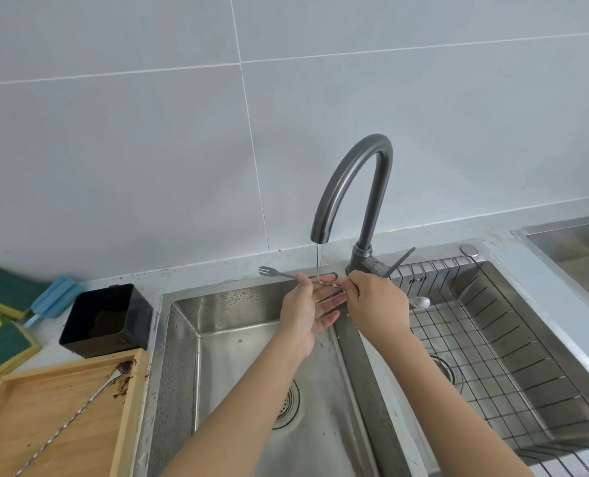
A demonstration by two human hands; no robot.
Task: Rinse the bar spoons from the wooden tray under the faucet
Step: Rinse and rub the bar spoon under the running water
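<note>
A thin metal bar spoon [279, 275] with a forked end at the left and a twisted shaft lies crosswise under the running water of the grey faucet [351, 187]. My right hand [375, 301] pinches its right part. My left hand [308, 311] is under the stream, thumb on the shaft and fingers spread beneath it. The spoon's bowl end [420, 301] sticks out to the right of my right hand. A second bar spoon [76, 413] lies diagonally in the wooden tray [21, 404] at the lower left, its end in dark coffee-like grounds.
The left sink basin [244, 346] lies below my hands, with a drain. A wire rack [485, 342] fills the right basin. A black square container [108, 320] stands behind the tray. Green and yellow sponges [0, 325] and a blue brush [53, 296] lie at far left.
</note>
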